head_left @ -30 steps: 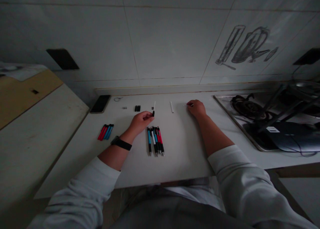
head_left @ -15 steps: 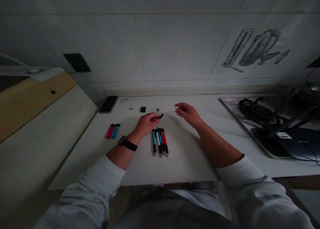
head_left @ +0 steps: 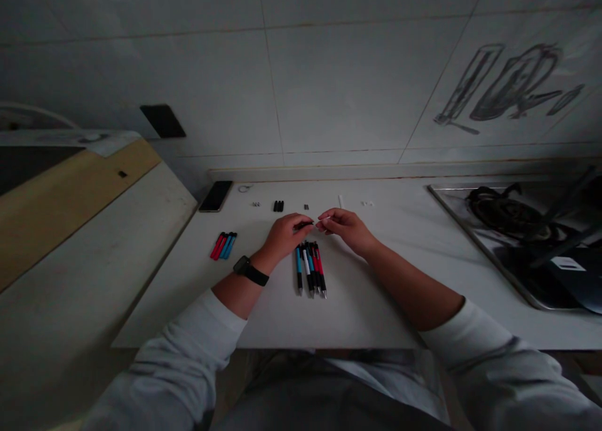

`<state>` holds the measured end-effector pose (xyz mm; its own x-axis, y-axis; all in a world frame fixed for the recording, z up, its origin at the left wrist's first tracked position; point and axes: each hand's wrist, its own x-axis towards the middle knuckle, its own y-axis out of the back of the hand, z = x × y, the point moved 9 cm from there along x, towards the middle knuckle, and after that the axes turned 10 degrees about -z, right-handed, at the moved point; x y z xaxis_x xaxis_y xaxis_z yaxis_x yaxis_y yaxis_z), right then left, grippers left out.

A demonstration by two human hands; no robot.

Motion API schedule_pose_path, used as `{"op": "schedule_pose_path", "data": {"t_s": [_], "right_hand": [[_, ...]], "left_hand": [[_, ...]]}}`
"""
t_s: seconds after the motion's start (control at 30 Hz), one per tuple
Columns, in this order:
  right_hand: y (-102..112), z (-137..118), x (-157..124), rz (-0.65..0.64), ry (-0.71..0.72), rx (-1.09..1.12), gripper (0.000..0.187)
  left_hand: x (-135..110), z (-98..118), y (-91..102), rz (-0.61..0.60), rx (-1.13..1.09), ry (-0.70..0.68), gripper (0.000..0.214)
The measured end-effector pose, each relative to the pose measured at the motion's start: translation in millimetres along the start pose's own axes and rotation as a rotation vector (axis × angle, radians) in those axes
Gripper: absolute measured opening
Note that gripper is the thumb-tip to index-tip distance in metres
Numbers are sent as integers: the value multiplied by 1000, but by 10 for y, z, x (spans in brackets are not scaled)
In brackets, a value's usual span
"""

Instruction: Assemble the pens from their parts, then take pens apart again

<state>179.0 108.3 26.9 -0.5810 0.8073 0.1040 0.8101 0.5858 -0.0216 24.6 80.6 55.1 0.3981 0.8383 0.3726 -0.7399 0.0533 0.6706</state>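
My left hand [head_left: 285,234] is closed on a thin pen refill [head_left: 311,223] with a black end, held level above the white counter [head_left: 357,293]. My right hand [head_left: 345,228] meets it from the right, fingers pinched at the refill's white tip; whether they hold a small part is too small to tell. Just below both hands lie several assembled pens [head_left: 310,268] side by side, blue, white, black and red. A black watch [head_left: 251,271] sits on my left wrist.
Red and blue pen barrels [head_left: 224,245] lie at the left. Small parts line the back: black caps [head_left: 278,206], tiny pieces [head_left: 256,204], a white tube [head_left: 340,201]. A phone [head_left: 216,196] lies at the back left. A gas hob [head_left: 527,230] fills the right.
My right hand came in from the back right of the counter to the refill's tip. My left hand tilted the refill from upright to level. The view shifted left.
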Motion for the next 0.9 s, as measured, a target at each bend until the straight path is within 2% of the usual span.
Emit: {"op": "schedule_pose_path", "data": {"t_s": [0.1, 0.33, 0.7, 0.8, 0.9], "right_hand": [[-15, -8, 2, -2, 17, 3, 35], [204, -70, -18, 174, 99, 109, 35], [312, -46, -23, 227, 113, 154, 33], [481, -179, -60, 304, 160, 127, 33], [807, -425, -123, 422, 240, 30, 34]], "left_hand": [[0, 13, 21, 10, 12, -5, 11], [-25, -85, 97, 103, 32, 35, 10], [-26, -121, 120, 142, -5, 39, 7], [-26, -146, 110, 133, -20, 46, 8], [-30, -175, 98, 128, -31, 53, 10]]}}
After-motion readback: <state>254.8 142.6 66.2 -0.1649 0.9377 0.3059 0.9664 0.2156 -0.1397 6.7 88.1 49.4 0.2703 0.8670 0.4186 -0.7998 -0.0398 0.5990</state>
